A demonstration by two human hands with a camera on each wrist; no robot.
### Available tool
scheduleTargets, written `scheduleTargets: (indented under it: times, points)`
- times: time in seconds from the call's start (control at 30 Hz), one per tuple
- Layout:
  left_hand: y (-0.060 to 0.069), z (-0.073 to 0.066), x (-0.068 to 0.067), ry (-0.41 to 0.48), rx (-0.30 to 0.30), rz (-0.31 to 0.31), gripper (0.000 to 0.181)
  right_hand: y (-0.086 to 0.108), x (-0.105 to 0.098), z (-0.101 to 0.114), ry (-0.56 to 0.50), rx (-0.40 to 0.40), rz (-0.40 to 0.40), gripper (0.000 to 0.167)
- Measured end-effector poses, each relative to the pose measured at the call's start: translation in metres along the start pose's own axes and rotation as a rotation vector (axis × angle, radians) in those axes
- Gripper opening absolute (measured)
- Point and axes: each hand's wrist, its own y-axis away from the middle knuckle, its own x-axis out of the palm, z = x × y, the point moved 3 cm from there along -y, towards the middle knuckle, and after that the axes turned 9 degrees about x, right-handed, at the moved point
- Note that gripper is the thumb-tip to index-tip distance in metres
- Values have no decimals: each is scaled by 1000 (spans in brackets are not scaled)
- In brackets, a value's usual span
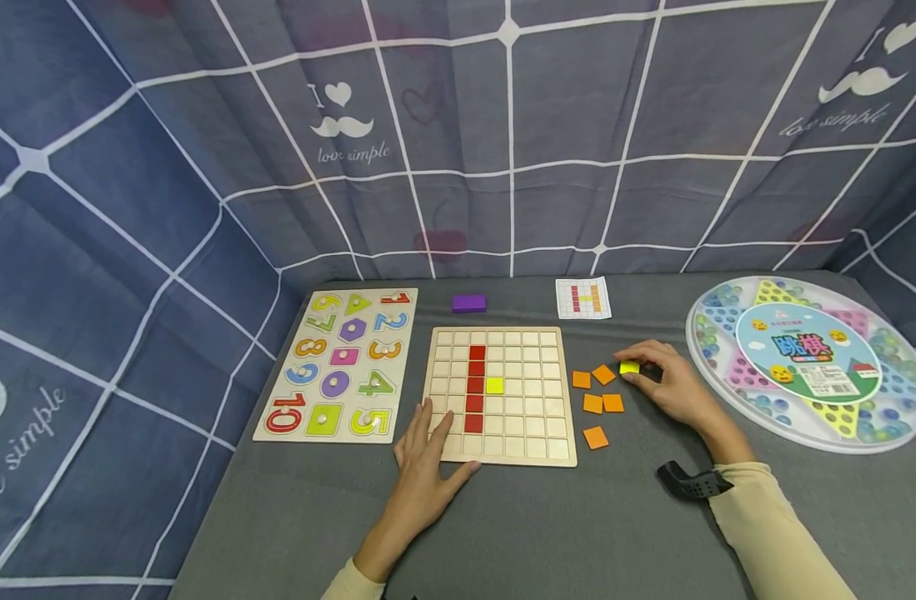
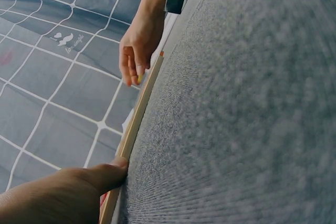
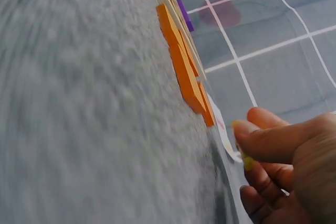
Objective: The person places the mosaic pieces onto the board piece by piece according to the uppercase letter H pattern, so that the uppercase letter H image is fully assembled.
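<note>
In the head view my right hand (image 1: 669,385) pinches a yellow square tile (image 1: 629,367) between thumb and fingers, to the right of the loose orange tiles (image 1: 593,403). The right wrist view shows the yellow tile (image 3: 248,162) partly covered by the fingertips. My left hand (image 1: 422,477) rests on the lower left corner of a wooden grid board (image 1: 533,450), fingers spread. A column of red tiles (image 1: 476,385) lies in the board's cells, with one yellow tile (image 1: 494,386) just right of its middle.
A small pattern card (image 1: 583,298) and a purple block (image 1: 469,303) lie behind the board. To the left is a number puzzle board (image 1: 336,367). A round Chinese checkers set (image 1: 808,365) sits at the right. A patterned curtain (image 1: 458,150) hangs behind the grey tabletop (image 1: 518,533).
</note>
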Motion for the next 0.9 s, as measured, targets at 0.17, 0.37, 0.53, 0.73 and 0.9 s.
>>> scheduleTargets:
  times: [0.17, 0.37, 0.53, 0.73, 0.9]
  points:
    - [0, 0, -1, -5, 4, -2, 77, -8, 11, 19, -17, -19, 26, 34]
    - [0, 0, 0, -6, 10, -2, 77, -19, 41, 47, -70, -71, 108, 32]
    - [1, -1, 0, -1, 11, -2, 78, -27, 71, 72, -165, -88, 194, 29]
    - [0, 1, 0, -15, 15, -1, 78, -36, 97, 91, -194, -85, 257, 28]
    - [0, 0, 0, -11, 8, 4, 77, -39, 108, 94, -194, -57, 287, 26]
